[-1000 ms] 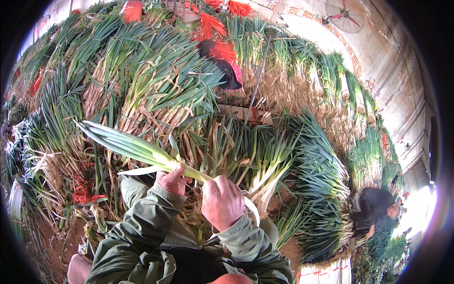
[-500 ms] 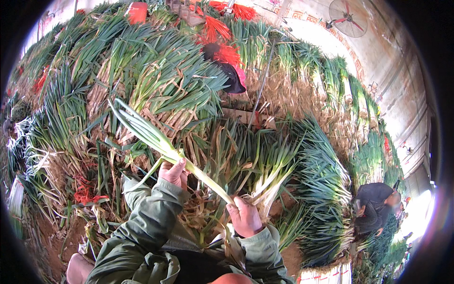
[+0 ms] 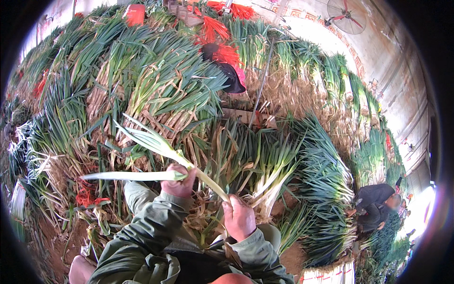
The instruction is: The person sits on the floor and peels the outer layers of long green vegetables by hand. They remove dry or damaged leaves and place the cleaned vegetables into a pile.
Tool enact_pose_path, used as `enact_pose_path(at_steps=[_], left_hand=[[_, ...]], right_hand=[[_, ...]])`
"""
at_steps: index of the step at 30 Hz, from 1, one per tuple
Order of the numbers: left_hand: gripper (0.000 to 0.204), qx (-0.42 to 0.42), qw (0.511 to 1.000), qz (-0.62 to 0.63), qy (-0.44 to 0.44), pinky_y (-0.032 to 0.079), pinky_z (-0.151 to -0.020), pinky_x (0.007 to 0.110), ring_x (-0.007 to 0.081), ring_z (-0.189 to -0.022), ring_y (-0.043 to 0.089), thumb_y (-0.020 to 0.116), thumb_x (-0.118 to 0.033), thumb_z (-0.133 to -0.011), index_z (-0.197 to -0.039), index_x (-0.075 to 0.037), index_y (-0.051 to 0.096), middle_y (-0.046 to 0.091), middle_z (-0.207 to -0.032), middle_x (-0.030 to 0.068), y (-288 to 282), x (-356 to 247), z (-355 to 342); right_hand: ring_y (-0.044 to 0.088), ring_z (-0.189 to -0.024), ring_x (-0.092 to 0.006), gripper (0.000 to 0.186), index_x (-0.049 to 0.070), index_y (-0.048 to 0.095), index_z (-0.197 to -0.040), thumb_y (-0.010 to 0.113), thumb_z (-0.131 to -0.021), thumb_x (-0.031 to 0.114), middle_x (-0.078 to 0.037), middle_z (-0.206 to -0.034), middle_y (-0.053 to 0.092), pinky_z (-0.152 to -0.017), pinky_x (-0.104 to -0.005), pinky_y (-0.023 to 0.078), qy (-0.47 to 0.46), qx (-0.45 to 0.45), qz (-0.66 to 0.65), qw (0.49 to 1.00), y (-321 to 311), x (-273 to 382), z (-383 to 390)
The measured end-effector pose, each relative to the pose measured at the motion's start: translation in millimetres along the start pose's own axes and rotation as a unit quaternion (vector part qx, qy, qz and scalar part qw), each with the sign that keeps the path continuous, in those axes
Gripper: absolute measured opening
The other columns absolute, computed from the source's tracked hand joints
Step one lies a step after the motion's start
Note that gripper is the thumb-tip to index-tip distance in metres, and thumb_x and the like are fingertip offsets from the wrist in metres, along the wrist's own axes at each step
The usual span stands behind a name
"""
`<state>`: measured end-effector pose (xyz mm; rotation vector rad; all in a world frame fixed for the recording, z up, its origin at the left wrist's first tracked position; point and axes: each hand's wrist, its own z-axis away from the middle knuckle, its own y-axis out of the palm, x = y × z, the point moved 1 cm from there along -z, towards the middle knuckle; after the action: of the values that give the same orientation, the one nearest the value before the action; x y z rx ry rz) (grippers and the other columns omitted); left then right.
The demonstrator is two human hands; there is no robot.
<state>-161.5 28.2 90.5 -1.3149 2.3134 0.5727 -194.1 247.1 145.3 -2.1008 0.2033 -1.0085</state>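
A long green onion [image 3: 208, 181] slants across in front of me, its green leaves up to the left and its pale stem down to the right. My right hand [image 3: 239, 218] is closed around the lower end of that stem, whose tip is hidden in the fist. A separated leaf [image 3: 130, 175] lies crosswise in my closed left hand [image 3: 179, 183], pointing left, with its pale base by the thumb side. That hand is right beside the stem, just under where the leaves fan out.
Loose green onions [image 3: 274, 175] stand before me, with a dense pile [image 3: 321, 189] to the right and large heaps [image 3: 175, 80] beyond. Red ties [image 3: 86, 193] lie at left. Two people are nearby: one in black [image 3: 231, 78] ahead, another in dark clothes [image 3: 373, 206] at right.
My left hand has pulled an outer leaf away from the green onion and turned it to point left. The stem in my right hand has shifted slightly left.
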Motion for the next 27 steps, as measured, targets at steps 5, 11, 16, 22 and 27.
enact_pose_path(at_steps=[5,11,16,22,27], left_hand=[[0.036,0.122,0.988,-0.085,-0.046,0.047,-0.054,0.037,0.0257,-0.060,0.058,0.083,-0.003,-0.071,-0.064,-0.010,0.049,0.055,-0.061,0.0062,6,-25,10],[0.035,0.132,0.976,0.160,-0.072,0.044,-0.052,0.031,0.0179,-0.057,0.056,0.078,0.008,-0.075,-0.081,-0.009,0.048,0.056,-0.071,0.0062,12,-72,23],[0.037,0.128,0.925,0.344,-0.095,0.044,-0.055,0.033,0.0184,-0.060,0.054,0.073,0.017,-0.073,-0.079,-0.008,0.046,0.054,-0.072,0.0078,-5,-96,12],[0.034,0.046,0.876,0.430,-0.214,0.045,-0.056,0.036,0.0191,-0.054,0.051,0.077,0.003,-0.081,-0.083,-0.010,0.046,0.051,-0.071,0.0047,-30,-105,-9],[0.034,0.008,0.856,0.456,-0.243,0.048,-0.061,0.037,0.0176,-0.059,0.050,0.076,0.007,-0.082,-0.085,-0.011,0.048,0.052,-0.074,0.0046,-43,-96,-25]], right_hand=[[0.066,-0.082,-0.0422,0.021,0.000,0.063,-0.109,0.062,-0.094,0.015,-0.023,-0.091,0.067,-0.070,-0.0483,0.053,-0.010,-0.030,0.046,0.998,2,-4,-3],[0.066,-0.086,-0.0438,0.020,0.004,0.063,-0.110,0.059,-0.095,0.017,-0.023,-0.093,0.067,-0.072,-0.0476,0.053,0.052,0.009,0.001,0.999,1,-20,-3],[0.065,-0.089,-0.0457,0.022,0.003,0.062,-0.109,0.056,-0.097,0.020,-0.025,-0.096,0.066,-0.075,-0.0508,0.051,0.071,0.029,-0.023,0.997,-7,-36,-8],[0.066,-0.077,-0.0288,0.025,0.001,0.064,-0.110,0.057,-0.096,0.021,-0.015,-0.085,0.066,-0.071,-0.0395,0.051,0.136,0.090,-0.150,0.975,-20,-45,-10],[0.050,-0.072,-0.0091,0.037,0.001,0.065,-0.117,0.058,-0.099,0.032,0.000,-0.077,0.054,-0.064,-0.0276,0.042,0.171,0.179,-0.364,0.898,-29,-51,-9]])
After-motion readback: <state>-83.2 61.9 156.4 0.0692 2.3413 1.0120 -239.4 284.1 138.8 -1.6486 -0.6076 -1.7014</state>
